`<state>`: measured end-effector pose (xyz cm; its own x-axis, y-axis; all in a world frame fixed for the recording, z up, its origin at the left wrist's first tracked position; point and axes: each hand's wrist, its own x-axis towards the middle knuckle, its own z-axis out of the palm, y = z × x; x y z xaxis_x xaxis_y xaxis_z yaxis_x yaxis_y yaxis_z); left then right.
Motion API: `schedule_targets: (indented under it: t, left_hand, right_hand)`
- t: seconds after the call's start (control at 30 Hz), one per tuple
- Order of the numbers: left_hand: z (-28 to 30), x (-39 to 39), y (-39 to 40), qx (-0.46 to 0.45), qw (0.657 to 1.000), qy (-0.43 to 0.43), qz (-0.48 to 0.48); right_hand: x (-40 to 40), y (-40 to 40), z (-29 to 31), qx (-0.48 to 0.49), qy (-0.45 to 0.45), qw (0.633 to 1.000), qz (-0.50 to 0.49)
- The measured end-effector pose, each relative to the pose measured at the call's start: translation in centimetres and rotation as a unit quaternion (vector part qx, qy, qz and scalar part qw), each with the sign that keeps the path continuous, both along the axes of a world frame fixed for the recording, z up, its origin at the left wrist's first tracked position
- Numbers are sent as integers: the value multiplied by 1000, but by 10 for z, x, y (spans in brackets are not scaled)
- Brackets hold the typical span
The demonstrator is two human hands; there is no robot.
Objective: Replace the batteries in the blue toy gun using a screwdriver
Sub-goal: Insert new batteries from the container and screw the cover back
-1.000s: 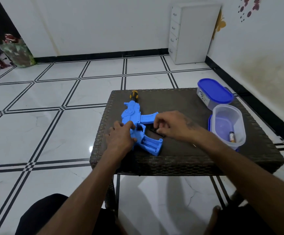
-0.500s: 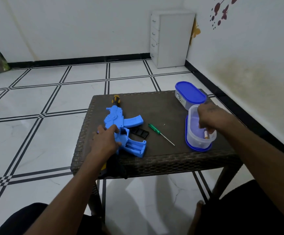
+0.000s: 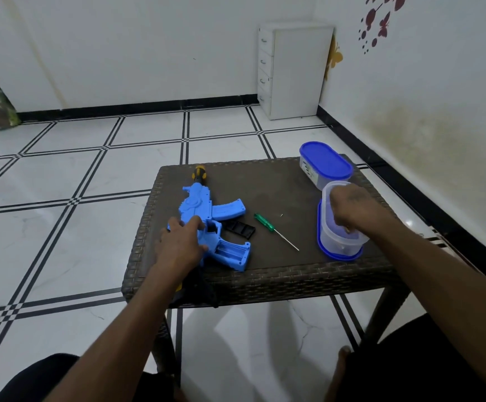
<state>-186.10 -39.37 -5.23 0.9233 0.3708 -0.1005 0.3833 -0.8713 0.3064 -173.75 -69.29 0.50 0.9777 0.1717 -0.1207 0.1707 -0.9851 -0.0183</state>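
The woven table [image 3: 294,274] carries the toy gun [image 3: 207,216], screwdriver [image 3: 268,224] and 2 tubs [image 3: 326,163] (1 lidded).

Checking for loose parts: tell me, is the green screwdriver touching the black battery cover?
Apart. The head view shows bare table between the green screwdriver and the black battery cover.

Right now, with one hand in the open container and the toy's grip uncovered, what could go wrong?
The tiny loose screw lies bare on the dark woven wicker table; a sweep of the arm could lose it. The right hand digs in the clear plastic tub near the table's edge and might tip it. The blue toy gun overhangs the near edge, steadied only by the left hand.
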Motion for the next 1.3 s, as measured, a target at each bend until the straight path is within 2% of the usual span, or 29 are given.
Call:
schedule_targets:
  t: [0.1,0.17,0.23,0.33,0.43,0.67,0.93,1.23,1.3]
  left_hand:
    - [2,1,0,5,1000,7,2]
    - [3,1,0,5,1000,11,3]
    - [4,1,-1,3,1000,9,3]
    - [5,-1,-1,-2,1000,9,2]
    - [5,-2,-1,0,1000,7,0]
    - [4,-4,-2,-3,1000,2,2]
    - [4,-3,-1,-8,1000,2,3]
    - [4,-5,-2,-5,1000,-6,0]
    - [4,-5,-2,-5,1000,-6,0]
  right_hand:
    - [-1,5,9,29,-92,995,32]
    - [-2,19,18,83,-104,991,34]
    - [-5,34,25,188,-55,980,45]
    - [-19,55,34,385,70,917,73]
    - [-33,72,29,466,109,873,98]
    - [-51,98,-6,499,144,840,161]
    - [-65,113,-37,428,105,876,196]
    - [-69,128,-61,380,58,884,268]
    - [-68,129,-63,343,44,891,295]
